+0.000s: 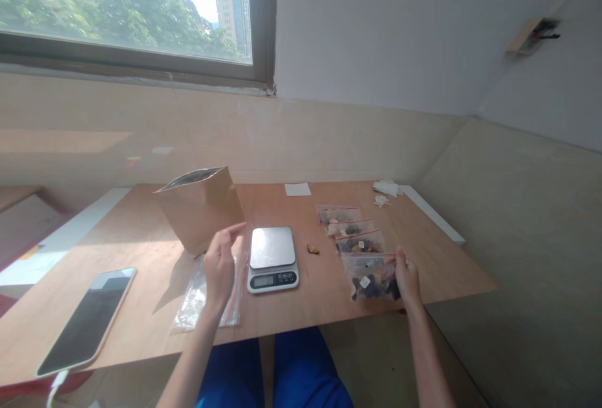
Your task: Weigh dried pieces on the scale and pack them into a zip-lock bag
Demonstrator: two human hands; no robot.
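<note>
My right hand (407, 277) rests on the nearest clear zip bag (369, 276) of dark pieces, pinching its right edge at the table's front. Three more filled zip bags (348, 227) lie in a row behind it. My left hand (220, 262) hovers above a stack of empty clear zip bags (200, 298), fingers apart and holding nothing, just in front of an upright brown paper pouch (200, 207) with its top open. A small digital kitchen scale (273, 257) stands between my hands, its platform bare. One loose brownish piece (313, 249) lies right of the scale.
A smartphone (87, 320) with a white cable lies face up at the front left of the wooden table (141, 251). A white paper slip (298, 189) and crumpled white bits (385, 188) lie at the back. Walls close in behind and to the right.
</note>
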